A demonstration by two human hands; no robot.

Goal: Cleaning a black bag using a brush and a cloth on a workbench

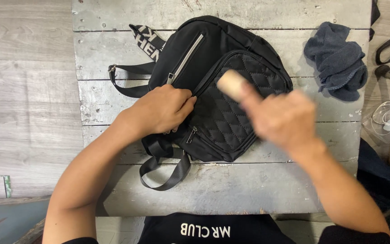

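Your left hand (pixel 161 110) presses flat on the black backpack (pixel 222 90); right hand (pixel 278 117), blurred, grips what looks like a brush (pixel 231 84) on the worktop (pixel 231 190).

Bare forearms, left hand (pixel 161 110) and blurred right hand (pixel 280 117) ungloved, black garment with white lettering, possibly short-sleeved

The black backpack (pixel 222 90) lies flat on the grey wooden worktop (pixel 231 185), quilted front pocket facing up, zips closed, straps spread to the left. A blurred, light cylindrical object (pixel 231 84) hovers above its pocket.
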